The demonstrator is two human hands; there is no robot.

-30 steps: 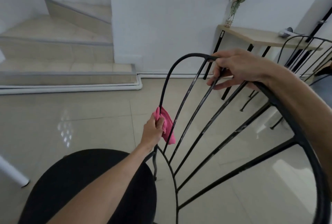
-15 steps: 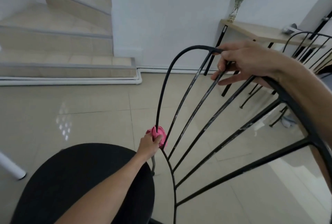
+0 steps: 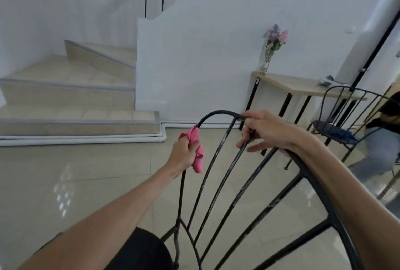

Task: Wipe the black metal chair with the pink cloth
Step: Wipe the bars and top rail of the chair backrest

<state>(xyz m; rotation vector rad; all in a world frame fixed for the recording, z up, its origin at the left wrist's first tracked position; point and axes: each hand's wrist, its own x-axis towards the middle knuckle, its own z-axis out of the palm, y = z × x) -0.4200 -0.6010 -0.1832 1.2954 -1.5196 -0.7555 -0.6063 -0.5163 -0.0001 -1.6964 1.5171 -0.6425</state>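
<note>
At centre frame: black metal chair (image 3: 149,252), backrest leaning toward you. Your left hand (image 3: 184,154), at ten o'clock on the backrest, clamps the pink cloth (image 3: 198,162) around the outer rail. Your right hand (image 3: 268,131), at twelve o'clock, curls round the top rail.

Tiled stairs (image 3: 65,68), flower vase (image 3: 265,62) on wooden side table (image 3: 303,85), wire chair (image 3: 333,128) nearby, seated person (image 3: 377,150)
</note>
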